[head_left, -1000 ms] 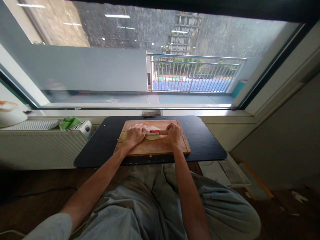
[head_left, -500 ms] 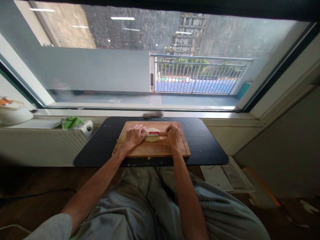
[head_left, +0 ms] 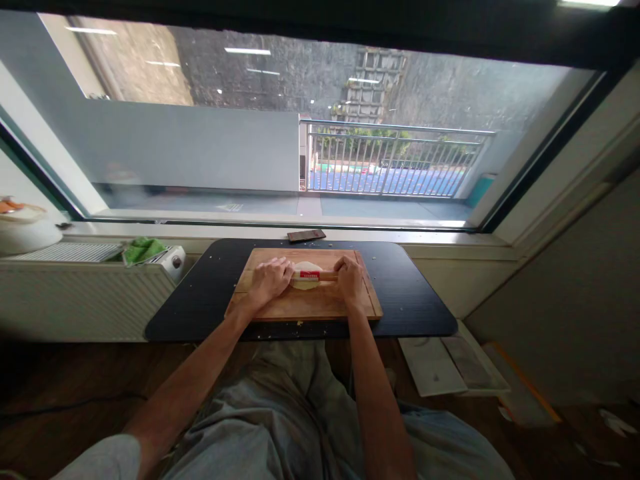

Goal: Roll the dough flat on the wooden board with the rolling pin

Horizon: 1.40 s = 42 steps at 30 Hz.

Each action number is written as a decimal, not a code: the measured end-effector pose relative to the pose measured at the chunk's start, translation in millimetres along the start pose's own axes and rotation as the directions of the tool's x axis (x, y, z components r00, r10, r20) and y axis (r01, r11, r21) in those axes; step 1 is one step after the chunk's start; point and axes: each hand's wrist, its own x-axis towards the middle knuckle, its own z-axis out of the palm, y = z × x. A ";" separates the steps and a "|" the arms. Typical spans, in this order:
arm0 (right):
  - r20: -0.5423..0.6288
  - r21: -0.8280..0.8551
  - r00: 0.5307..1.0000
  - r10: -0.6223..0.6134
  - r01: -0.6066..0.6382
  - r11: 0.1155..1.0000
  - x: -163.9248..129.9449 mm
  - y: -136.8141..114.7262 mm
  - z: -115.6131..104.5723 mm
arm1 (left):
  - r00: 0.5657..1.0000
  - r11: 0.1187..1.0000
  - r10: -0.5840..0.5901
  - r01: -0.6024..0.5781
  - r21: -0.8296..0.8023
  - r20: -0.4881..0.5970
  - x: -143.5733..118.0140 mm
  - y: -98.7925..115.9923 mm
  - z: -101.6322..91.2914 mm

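A wooden cutting board (head_left: 305, 308) lies on a small black table (head_left: 415, 300) under the window. On the board sits a flat round of pale dough (head_left: 306, 269). A wooden rolling pin (head_left: 315, 275) with a red label lies across the dough. My left hand (head_left: 270, 279) presses on the pin's left end and my right hand (head_left: 350, 279) presses on its right end. Both hands hide the pin's ends.
A dark phone (head_left: 306, 235) lies on the sill behind the table. A white radiator (head_left: 75, 280) with a green cloth (head_left: 140, 251) stands at the left. Flat tiles (head_left: 450, 363) lie on the floor at the right. Crumbs dot the table.
The pin and both hands have shifted slightly nearer to me over the dough. My head has tipped, so the whole scene sits a little lower in view.
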 end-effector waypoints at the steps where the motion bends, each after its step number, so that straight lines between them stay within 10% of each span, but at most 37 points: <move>1: -0.003 0.002 1.000 -0.002 0.002 1.000 0.0 -0.1 -0.1 | 1.000 1.000 -0.010 0.010 -0.001 -0.009 -0.4 0.7 0.0; 30: 0.014 0.056 0.999 0.032 -0.033 0.998 0.1 0.7 1.4 | 0.998 1.000 0.015 -0.016 -0.017 -0.066 -4.3 -3.8 6.3; 42: 0.104 -0.266 0.993 0.046 -0.017 0.964 -17.9 -11.8 -18.1 | 0.995 0.995 0.104 -0.104 0.008 0.014 -15.9 -2.9 -9.7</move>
